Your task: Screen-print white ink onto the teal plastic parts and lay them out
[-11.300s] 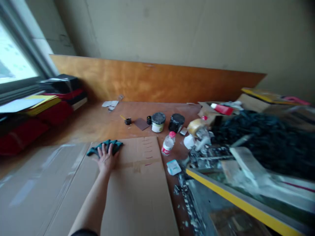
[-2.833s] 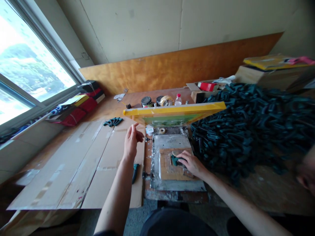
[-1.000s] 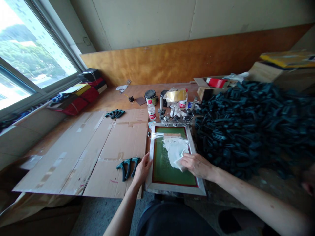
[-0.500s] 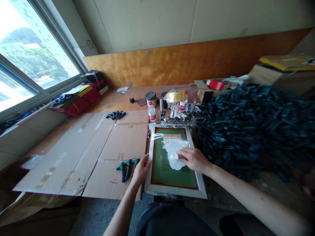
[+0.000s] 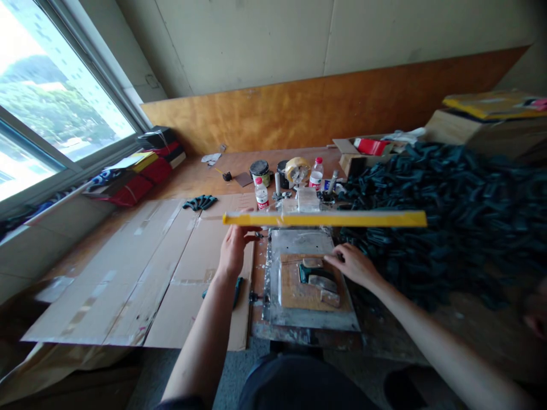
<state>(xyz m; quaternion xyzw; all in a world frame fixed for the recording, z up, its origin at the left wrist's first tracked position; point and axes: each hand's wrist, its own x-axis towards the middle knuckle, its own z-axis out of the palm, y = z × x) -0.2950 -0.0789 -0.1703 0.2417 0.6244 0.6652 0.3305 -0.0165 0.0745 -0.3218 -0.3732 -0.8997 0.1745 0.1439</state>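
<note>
Left hand: fingers together, tips at the underside of the near edge of a yellow-taped screen frame. Whether they grip it cannot be told. The frame stands raised, seen edge-on, above a metal plate.

Right hand: fingers slightly apart and curled, holding nothing, tips just above a brown board lying on the plate. On the board sit a green plastic clamp and pale blocks, near the fingertips; contact not visible.

A green-handled tool lies on cardboard sheets beneath the left forearm. A pile of dark green clamps lies to the right. A water bottle, a tape roll and a paint tin stand behind the frame.
</note>
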